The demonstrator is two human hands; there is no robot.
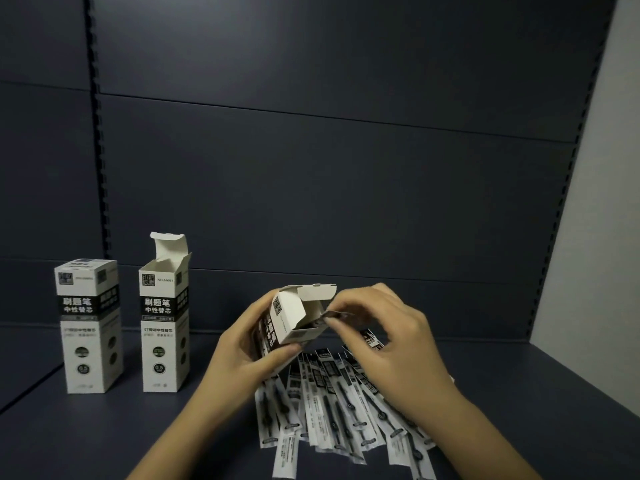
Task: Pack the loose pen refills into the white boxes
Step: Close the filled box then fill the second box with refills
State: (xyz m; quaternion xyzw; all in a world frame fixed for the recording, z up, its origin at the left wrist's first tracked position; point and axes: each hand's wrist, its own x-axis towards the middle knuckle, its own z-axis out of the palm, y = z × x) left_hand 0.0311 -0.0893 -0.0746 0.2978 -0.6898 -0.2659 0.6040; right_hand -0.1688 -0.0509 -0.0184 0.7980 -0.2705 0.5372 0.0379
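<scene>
Your left hand (249,344) grips the tilted white cardboard box (294,320), flap open. Your right fingers (341,311) pinch a clear-sleeved pen refill (337,315) at its mouth.

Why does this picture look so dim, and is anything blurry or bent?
Head view: light is low and flat, with no glare. The shelf uprights bow from the wide lens. The right hand at the held box looks slightly soft, and so does the print on the refills.
</scene>
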